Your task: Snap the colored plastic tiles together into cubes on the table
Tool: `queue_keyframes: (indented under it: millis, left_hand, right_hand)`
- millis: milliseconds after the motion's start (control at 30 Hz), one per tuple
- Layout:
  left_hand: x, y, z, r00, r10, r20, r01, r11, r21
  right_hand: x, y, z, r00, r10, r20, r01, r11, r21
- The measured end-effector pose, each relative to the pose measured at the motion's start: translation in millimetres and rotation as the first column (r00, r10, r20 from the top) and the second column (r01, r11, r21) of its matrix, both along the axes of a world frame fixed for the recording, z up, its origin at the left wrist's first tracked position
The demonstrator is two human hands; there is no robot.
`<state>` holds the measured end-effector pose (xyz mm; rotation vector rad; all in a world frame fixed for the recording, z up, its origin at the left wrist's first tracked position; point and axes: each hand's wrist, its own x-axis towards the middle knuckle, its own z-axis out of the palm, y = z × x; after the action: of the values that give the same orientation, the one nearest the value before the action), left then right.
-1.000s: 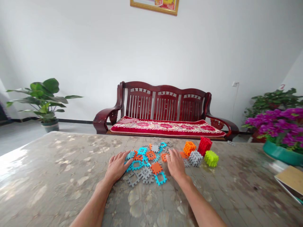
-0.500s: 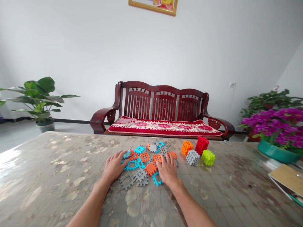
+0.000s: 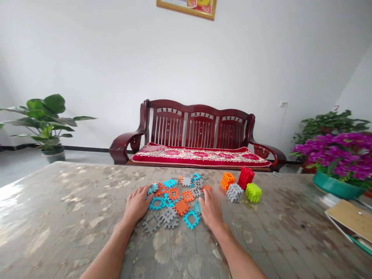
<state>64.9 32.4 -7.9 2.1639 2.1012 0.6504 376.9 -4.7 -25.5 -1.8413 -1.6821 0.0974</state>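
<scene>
Flat notched tiles in orange, blue and grey lie loosely spread on the table, some overlapping. My left hand rests open at their left edge, its fingertips by a small light-blue tile. On the right side my right hand lies with fingers spread, nearest to a blue tile and partly covering an orange one. Between the hands are a solid orange tile, a blue frame tile and a grey frame tile. Neither hand holds anything.
Right of the tiles stand orange, red, grey and lime stacks. A flower pot and a brown folder are at the table's right. Behind the table stands a wooden bench.
My right hand has moved slightly right, off the middle tiles, uncovering more of the orange, grey and blue pieces. My left hand is nearly still. The view has shifted slightly.
</scene>
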Motion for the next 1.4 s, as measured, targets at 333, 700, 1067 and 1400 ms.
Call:
queue_keyframes:
  millis: [333,700,1067,1400]
  left_hand:
    - [-6,4,-0.6,0.988,0.020,0.155,-0.023,1.000,0.016]
    - [-4,3,3.3,0.967,0.097,0.234,-0.096,0.995,-0.016]
    - [-3,-1,6.1,0.971,0.081,0.224,-0.077,0.997,-0.028]
    - [-4,-1,7.0,0.966,0.080,0.247,-0.074,0.997,-0.032]
  right_hand:
    - [27,11,-21.3,0.770,0.108,-0.629,0.002,0.985,0.172]
    - [27,13,-17.6,0.727,0.147,-0.671,0.015,0.973,0.230]
    - [13,-23,11.7,0.891,0.420,-0.171,-0.432,0.901,-0.040]
    - [-18,-23,14.2,0.944,0.327,0.039,-0.323,0.943,-0.078]
